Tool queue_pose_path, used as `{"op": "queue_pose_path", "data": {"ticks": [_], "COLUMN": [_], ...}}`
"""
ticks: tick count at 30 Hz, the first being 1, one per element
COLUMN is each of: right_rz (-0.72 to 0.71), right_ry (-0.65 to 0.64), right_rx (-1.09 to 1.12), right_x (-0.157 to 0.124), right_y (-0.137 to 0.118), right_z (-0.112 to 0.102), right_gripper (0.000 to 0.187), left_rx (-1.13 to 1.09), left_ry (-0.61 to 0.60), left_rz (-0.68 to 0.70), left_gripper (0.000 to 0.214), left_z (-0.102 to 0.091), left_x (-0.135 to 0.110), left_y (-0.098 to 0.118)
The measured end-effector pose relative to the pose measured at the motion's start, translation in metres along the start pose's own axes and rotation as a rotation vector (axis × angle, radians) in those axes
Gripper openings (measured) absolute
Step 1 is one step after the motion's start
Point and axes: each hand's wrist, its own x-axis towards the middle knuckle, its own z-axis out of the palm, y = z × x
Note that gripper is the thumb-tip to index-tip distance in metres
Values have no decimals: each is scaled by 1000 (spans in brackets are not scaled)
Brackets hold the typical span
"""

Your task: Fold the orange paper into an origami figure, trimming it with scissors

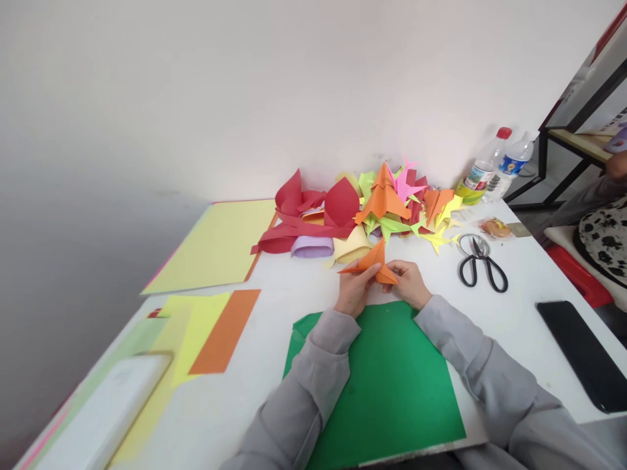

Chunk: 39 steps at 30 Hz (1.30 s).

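A folded orange paper piece is held up over the white table between both my hands. My left hand pinches its lower left side with thumb and fingers. My right hand grips its right end, fingers closed on it. Both arms are in grey sleeves and rest over a green paper sheet lying in front of me.
A heap of folded coloured paper shapes lies at the back by the wall. Black scissors and a black phone lie to the right, two plastic bottles stand behind. Yellow sheets and an orange sheet lie left. Another person sits at far right.
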Motion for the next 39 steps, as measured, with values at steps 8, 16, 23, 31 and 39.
{"op": "queue_pose_path", "data": {"ticks": [8,16,23,31,39], "right_rz": [-12,-35,-56,-20,1], "right_ry": [-19,-56,-33,-47,-3], "right_rx": [-5,8,-22,141,100], "right_x": [0,-1,-1,1,2], "right_y": [1,1,2,1,1], "right_z": [-1,-3,-3,-9,-11], "right_gripper": [30,34,33,32,21], "left_rx": [-30,-73,-62,-22,36], "left_ry": [-41,70,81,69,34], "left_rz": [-12,-7,32,32,28], "left_gripper": [22,19,22,25,25], "left_z": [-5,-8,-6,-1,-5], "left_x": [2,5,5,2,2], "left_y": [-2,-6,-7,-1,-3]}}
